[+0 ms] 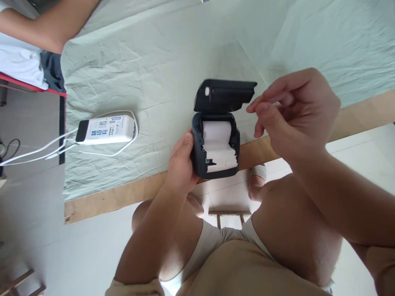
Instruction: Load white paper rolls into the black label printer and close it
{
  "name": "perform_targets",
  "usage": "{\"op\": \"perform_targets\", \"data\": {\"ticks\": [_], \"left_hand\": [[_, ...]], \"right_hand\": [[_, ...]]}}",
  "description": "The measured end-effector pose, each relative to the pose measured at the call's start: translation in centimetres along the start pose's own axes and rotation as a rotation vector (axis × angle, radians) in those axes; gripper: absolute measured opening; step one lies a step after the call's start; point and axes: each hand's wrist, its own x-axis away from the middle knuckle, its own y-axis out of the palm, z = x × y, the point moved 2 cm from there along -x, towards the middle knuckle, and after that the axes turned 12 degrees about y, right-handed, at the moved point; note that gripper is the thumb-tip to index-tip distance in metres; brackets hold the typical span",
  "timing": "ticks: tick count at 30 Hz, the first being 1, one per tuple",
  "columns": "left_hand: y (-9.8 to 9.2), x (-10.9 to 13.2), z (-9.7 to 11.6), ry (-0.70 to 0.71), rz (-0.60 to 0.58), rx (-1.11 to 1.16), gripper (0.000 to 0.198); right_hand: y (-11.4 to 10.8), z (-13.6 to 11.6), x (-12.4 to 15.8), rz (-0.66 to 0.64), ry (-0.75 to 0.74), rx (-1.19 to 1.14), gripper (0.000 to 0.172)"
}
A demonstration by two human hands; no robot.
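Note:
My left hand [182, 164] is wrapped around the lower left side of a small dark portable label printer [197, 164], held at the table's front edge. The printer's black lid [224, 94] stands raised on the far side. A white paper roll [217, 132] sits inside, and its loose end, with ragged, torn edges, lies over the front of the compartment. Just right of the lid is my right hand [296, 111], with thumb and forefinger brought together and the other fingers curled. Whether anything small is pinched there I cannot make out.
On the green cloth-covered table [160, 82] lies a white power bank [109, 129] with white cables [40, 150] running off left. Another person's arm [52, 24] rests at the far left corner. A wooden edge [117, 197] borders the table, with a stool [230, 213] below.

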Motion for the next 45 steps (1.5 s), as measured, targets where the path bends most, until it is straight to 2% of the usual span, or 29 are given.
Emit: {"op": "perform_targets", "data": {"ticks": [3,6,9,13,15,19,21,23,25,27,29,32,37,40,43,45], "left_hand": [[0.0,0.0,-0.1,-0.003,0.012,-0.012,0.029],[0.2,0.0,-0.1,-0.03,0.005,-0.033,0.029],[0.4,0.1,0.1,-0.04,-0.01,-0.048,0.032],[0.6,0.2,0.4,-0.04,-0.038,-0.038,0.035],[0.7,0.2,0.5,-0.044,-0.04,-0.043,0.036],[0.7,0.2,0.5,-0.054,0.0,-0.075,0.034],[0.6,0.2,0.5,-0.056,0.013,-0.079,0.033],[0.5,0.2,0.3,-0.058,0.005,-0.067,0.033],[0.3,0.2,0.2,-0.061,-0.017,-0.059,0.034],[0.1,0.2,0.0,-0.057,-0.018,-0.066,0.034],[-0.1,0.1,-0.1,-0.047,-0.002,-0.074,0.034],[0.0,0.1,0.0,-0.064,-0.011,-0.066,0.034],[0.2,0.1,0.2,-0.091,-0.035,-0.057,0.036],[0.2,0.0,0.1,-0.074,-0.012,-0.061,0.035],[0.5,0.0,0.1,-0.068,-0.011,-0.028,0.031],[0.8,-0.1,0.2,-0.067,-0.013,0.006,0.028]], "right_hand": [[0.4,-0.2,0.2,-0.031,-0.05,0.082,0.01],[1.2,-0.8,0.1,-0.132,-0.154,0.357,0.001],[2.0,-1.2,-0.3,-0.239,-0.208,0.686,0.01],[2.8,-1.2,-0.8,-0.364,-0.189,0.852,0.009],[2.9,-1.2,-1.0,-0.399,-0.195,0.843,0.011],[1.6,-1.9,-1.0,-0.454,-0.154,0.648,0.032],[0.1,-2.3,-1.1,-0.43,-0.072,0.434,0.033],[-1.6,-2.2,-1.5,-0.317,-0.014,0.125,0.031],[-2.6,-1.1,-2.1,-0.259,0.069,-0.164,0.03],[-2.7,0.8,-2.7,-0.26,0.24,-0.263,0.038],[-2.4,2.8,-2.9,-0.17,0.317,-0.178,0.041],[-1.8,4.8,-2.7,-0.111,0.222,-0.049,0.047],[-1.9,4.9,-2.4,-0.141,0.024,0.286,0.045],[-2.1,4.9,-2.9,-0.15,-0.039,0.405,0.041],[-1.8,5.6,-3.4,-0.153,0.021,0.509,0.04],[-1.7,5.8,-3.3,-0.192,0.089,0.561,0.045]]}}
